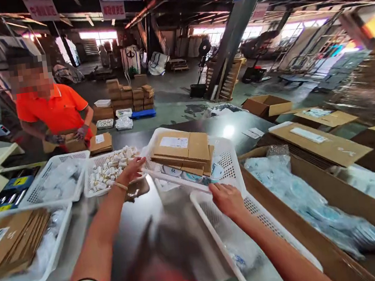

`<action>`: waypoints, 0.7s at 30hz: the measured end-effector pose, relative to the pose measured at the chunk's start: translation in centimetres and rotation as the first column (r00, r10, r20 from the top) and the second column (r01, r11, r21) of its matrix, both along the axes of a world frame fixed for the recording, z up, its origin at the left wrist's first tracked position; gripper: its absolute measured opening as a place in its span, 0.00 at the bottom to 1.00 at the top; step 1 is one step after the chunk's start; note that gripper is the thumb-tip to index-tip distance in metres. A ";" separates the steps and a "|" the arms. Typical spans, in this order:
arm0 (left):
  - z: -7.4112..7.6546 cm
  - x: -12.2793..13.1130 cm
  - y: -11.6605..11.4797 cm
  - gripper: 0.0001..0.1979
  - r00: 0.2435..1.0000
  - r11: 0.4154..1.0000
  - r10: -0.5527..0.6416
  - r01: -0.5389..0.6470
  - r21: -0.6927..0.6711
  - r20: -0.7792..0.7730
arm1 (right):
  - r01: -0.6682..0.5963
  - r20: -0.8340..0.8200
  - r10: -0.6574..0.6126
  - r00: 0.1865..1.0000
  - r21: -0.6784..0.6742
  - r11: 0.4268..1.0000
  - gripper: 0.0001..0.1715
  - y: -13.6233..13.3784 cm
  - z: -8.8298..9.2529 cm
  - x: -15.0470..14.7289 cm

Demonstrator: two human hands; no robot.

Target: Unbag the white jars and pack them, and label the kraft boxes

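My left hand (pixel 131 169) grips the left rim of a white perforated basket (pixel 225 158), and my right hand (pixel 227 199) grips its near rim. The basket is tilted up off the table. In it lie folded brown cardboard boxes (pixel 184 152) and some plastic-wrapped items. Just below it a second white basket (pixel 218 228) rests at an angle on the dark table, with a few clear packets inside.
White baskets stand on the left: one with small white parts (pixel 109 170), one with clear bags (pixel 57 179), one with flat cardboard (pixel 11 242). A large carton of plastic bags (pixel 304 199) is on the right. A person in an orange shirt (pixel 52 111) works at the far left.
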State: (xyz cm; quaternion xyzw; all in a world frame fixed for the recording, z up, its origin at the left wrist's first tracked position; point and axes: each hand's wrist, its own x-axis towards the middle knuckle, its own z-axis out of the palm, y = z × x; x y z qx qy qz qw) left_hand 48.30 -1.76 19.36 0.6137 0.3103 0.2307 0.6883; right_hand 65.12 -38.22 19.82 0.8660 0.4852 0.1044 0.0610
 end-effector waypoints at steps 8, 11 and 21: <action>-8.4 -30.0 -5.7 0.25 0.985 0.998 0.060 -0.064 -0.022 -0.165 | -0.303 -0.302 0.302 0.904 0.047 0.952 0.20 -2.4 -10.0 -21.8; -12.3 -39.1 -8.4 0.27 0.955 0.988 0.131 -0.149 -0.049 -0.266 | -0.353 -0.430 0.323 0.843 0.010 0.936 0.16 -0.9 -13.9 -28.8; -19.2 -51.6 -13.1 0.28 0.873 0.945 0.277 -0.323 -0.051 -0.402 | 0.091 -0.885 0.025 0.465 0.076 0.993 0.39 6.2 -15.7 -31.4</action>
